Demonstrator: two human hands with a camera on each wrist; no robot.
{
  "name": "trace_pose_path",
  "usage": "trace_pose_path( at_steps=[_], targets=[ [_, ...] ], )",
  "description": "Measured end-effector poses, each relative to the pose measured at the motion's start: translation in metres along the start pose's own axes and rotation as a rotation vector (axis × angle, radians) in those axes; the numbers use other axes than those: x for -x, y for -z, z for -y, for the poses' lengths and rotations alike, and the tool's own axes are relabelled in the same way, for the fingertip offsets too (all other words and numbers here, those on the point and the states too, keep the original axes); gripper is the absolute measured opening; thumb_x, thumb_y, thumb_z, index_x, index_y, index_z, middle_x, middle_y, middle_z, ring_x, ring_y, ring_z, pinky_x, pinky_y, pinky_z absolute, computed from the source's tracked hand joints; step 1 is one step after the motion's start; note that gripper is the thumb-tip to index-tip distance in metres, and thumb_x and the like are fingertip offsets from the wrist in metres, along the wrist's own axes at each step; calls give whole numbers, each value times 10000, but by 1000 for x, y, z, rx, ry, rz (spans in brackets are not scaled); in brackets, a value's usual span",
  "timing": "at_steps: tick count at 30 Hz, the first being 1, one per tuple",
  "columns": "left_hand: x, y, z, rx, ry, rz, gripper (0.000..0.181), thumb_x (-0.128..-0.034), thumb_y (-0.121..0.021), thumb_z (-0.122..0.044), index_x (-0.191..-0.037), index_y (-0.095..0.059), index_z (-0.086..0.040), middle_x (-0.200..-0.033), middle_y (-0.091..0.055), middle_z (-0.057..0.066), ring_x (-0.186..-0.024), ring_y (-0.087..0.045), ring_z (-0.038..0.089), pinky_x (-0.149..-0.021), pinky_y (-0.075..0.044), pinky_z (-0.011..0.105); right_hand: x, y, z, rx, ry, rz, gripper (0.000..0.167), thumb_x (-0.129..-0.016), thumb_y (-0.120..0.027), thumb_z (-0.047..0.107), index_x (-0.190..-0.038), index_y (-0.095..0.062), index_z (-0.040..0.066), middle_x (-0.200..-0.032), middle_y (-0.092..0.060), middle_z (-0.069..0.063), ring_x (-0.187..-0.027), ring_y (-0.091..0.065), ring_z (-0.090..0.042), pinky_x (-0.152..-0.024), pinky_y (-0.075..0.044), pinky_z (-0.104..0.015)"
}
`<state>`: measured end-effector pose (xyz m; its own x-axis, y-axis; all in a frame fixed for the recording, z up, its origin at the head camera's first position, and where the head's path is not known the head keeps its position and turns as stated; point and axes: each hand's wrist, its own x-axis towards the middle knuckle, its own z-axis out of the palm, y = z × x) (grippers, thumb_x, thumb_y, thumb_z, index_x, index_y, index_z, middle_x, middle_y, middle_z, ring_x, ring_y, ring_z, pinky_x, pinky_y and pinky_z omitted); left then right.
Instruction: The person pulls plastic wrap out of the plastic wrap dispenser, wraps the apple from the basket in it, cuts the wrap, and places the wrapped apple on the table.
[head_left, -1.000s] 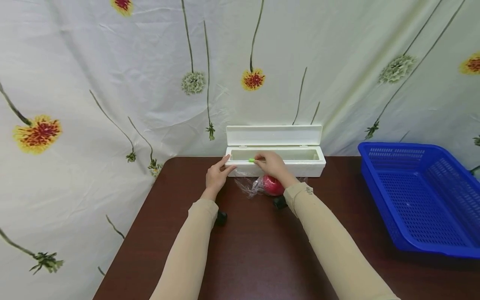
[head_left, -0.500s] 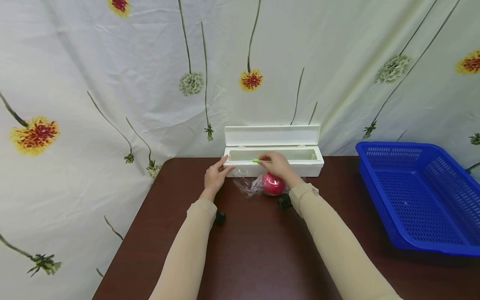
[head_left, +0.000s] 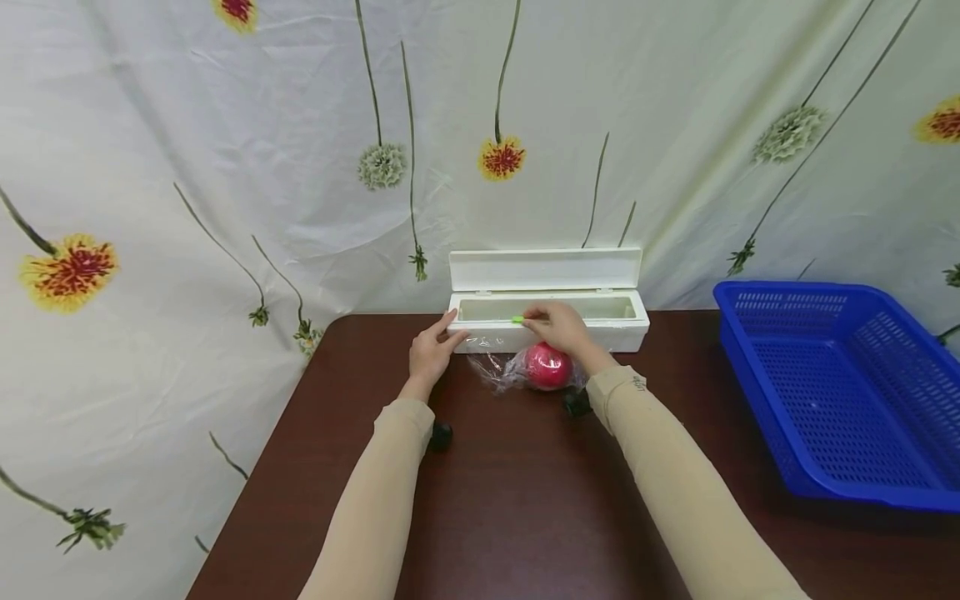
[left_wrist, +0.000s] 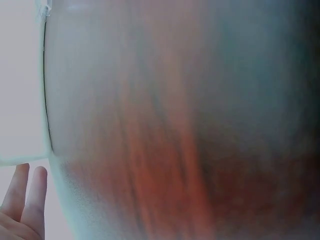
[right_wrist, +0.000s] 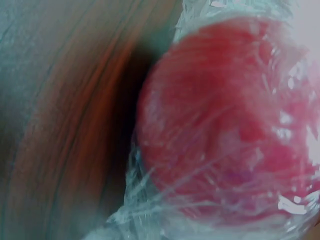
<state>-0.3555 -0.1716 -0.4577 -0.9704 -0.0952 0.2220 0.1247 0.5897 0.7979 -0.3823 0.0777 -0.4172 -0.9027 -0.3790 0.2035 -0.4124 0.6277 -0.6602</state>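
A long white box (head_left: 551,340) stands at the table's back edge with its lid (head_left: 546,270) raised. My left hand (head_left: 431,357) rests on its left end, one finger at the top corner and the thumb lower at the front; in the left wrist view two straight fingers (left_wrist: 34,200) touch its edge. My right hand (head_left: 558,327) pinches a small green piece (head_left: 517,320) at the box's front rim. A red round thing (head_left: 547,367) in clear film lies under my right hand, against the box front; it fills much of the right wrist view (right_wrist: 225,120).
A blue perforated basket (head_left: 862,400) stands on the dark brown table (head_left: 495,500) at the right. Clear film (head_left: 495,371) spreads left of the red thing. Behind the table hangs a pale curtain (head_left: 315,150) with printed flowers. Black wrist cameras sit at both wrists.
My right hand has slid a little to the right along the box's front rim with the green piece. More of the red thing shows. The left hand keeps its place on the box.
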Motion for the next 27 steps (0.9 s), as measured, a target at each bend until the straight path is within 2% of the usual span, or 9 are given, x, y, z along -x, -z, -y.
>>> trace_pose_path(
  at_steps=[22, 27],
  targets=[
    [2, 1, -2, -14, -18, -7, 569, -844, -671, -426, -1362, -506, -257, -1395, -466, -18, -1081, -592, 239, -887, -451, 428, 5, 8, -11, -9, 79, -25, 227, -920, -611, 170, -1050, -659, -10, -1060, -661, -159, -1036, -603, -311, -941, -440, -412],
    [1, 3, -2, -15, -13, 1, 568, -848, -665, -433, -1364, -504, -261, -1395, -472, 12, -1081, -590, 244, -883, -452, 432, 8, 14, -15, -12, 43, -31, 238, -927, -604, 170, -1072, -654, -11, -1073, -657, -163, -1050, -598, -318, -942, -439, -415]
  ],
)
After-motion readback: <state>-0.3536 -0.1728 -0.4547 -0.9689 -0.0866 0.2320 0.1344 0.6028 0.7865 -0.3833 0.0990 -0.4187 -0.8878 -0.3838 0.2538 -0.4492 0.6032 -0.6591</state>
